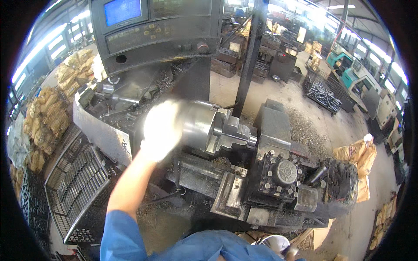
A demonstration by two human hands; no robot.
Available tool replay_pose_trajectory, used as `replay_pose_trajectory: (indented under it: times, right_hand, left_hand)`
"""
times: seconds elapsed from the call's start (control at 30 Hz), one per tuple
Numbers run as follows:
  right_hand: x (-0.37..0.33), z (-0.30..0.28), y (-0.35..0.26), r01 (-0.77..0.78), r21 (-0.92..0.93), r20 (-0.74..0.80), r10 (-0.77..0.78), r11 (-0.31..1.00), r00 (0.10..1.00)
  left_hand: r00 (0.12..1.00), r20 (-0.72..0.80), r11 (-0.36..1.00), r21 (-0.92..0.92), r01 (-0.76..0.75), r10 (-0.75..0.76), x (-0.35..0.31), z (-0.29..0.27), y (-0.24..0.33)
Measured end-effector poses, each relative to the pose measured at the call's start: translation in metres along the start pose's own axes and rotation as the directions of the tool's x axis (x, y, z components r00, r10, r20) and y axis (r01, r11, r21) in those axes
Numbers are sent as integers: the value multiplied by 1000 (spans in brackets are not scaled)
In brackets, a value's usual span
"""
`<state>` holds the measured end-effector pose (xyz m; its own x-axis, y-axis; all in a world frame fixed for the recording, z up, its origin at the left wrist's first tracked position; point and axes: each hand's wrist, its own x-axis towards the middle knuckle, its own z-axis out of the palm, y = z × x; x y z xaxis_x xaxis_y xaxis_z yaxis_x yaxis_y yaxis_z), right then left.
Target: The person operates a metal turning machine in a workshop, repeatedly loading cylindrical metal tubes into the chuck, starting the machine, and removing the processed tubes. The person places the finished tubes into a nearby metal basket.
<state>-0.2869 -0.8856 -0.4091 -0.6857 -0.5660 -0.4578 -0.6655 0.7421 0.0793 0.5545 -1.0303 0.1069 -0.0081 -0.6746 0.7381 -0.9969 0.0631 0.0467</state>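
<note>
My left hand (162,129), in a white glove, is smeared by motion beside the round steel chuck (199,126) of a lathe. Its fingers cannot be made out, nor whether it touches the chuck or holds anything. A short bright metal rod (251,141) shows at the chuck's jaws (228,132), pointing toward the tool post (284,172) on the right. By the lower edge, right of my blue clothing, a small pale blurred shape (291,252) may be my right hand; no fingers show there.
A control panel (161,35) with a lit screen hangs above the chuck. Left of the lathe, a metal tray (117,141) holds loose parts, and a crate (65,232) holds rows of rods. Metal shavings (307,130) litter the floor behind. A dark post (250,61) stands beyond the machine.
</note>
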Motion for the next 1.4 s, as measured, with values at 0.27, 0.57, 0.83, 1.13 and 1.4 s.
replay_pose_trajectory:
  times: [0.27,0.57,0.83,1.13,1.4]
  right_hand:
    - [-121,46,-79,466,573,263,-690,674,674]
    - [-51,50,-65,961,-265,423,-905,-80,42]
    - [-64,99,-226,948,-214,742,-671,-236,0]
    - [-177,217,-418,814,408,753,-657,413,-44]
    - [-455,358,-541,-38,245,853,234,-969,-466]
  left_hand:
    - [861,133,810,434,394,-490,135,63,-71]
    - [975,53,968,-119,221,-216,-55,13,80]
    - [40,521,234,314,920,-853,-560,-97,140]
    - [-976,-178,-889,-416,192,-127,-876,-278,422]
    - [-928,-307,-598,-791,125,212,-830,-241,605]
